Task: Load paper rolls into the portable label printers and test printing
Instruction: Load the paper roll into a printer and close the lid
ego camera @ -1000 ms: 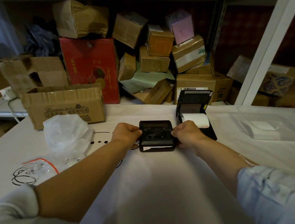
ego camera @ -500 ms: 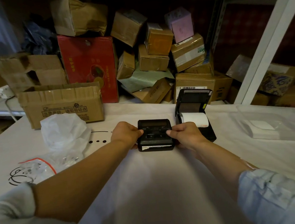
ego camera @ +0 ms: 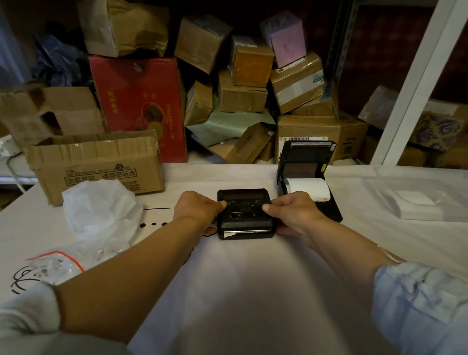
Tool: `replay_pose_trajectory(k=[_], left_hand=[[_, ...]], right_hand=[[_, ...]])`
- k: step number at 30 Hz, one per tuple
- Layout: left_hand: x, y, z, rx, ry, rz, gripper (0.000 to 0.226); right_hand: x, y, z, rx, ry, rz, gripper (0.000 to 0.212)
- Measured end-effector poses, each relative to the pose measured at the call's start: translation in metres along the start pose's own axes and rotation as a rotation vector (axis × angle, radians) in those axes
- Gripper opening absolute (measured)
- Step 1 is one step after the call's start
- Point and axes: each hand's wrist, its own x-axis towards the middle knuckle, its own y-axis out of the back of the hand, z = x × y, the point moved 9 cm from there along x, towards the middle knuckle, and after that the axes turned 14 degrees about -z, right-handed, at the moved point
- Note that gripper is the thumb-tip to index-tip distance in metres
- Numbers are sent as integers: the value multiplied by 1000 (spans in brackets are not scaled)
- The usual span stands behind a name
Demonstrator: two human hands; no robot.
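On the white-covered table [ego camera: 241, 294], near its far middle, a closed black label printer [ego camera: 244, 213] lies flat, gripped from both sides. The left hand [ego camera: 198, 209] clasps its left edge with curled fingers, thumb laid on the top face; the right hand [ego camera: 293, 212] clasps the right edge the same way, thumb on the top near the right corner. Just beside it on the right, partly behind the right hand, stands a second black printer [ego camera: 306, 165] with its lid raised upright and a white paper roll [ego camera: 309, 190] seated in the open bay. Farther right, well apart, a stack of white labels in clear wrap [ego camera: 418, 203] rests on the cloth. To the left sits a crumpled white plastic bag [ego camera: 99, 208], and nearer the table's left edge a small clear bag with a red strip [ego camera: 50, 264]. Behind the plastic bag stands an open cardboard box [ego camera: 96, 167] with printed Chinese characters, and beyond it a red carton [ego camera: 140, 106] among heaped brown parcels.
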Motion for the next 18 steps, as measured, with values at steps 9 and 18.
replay_pose_trajectory(k=[9, 18], left_hand=[[0, -8, -1, 19, -31, 29, 26], [-2, -9, -7, -135, 37, 16, 27]], right_hand=[[20, 5, 3, -97, -33, 150, 31], [31, 4, 5, -108, -100, 121, 39]])
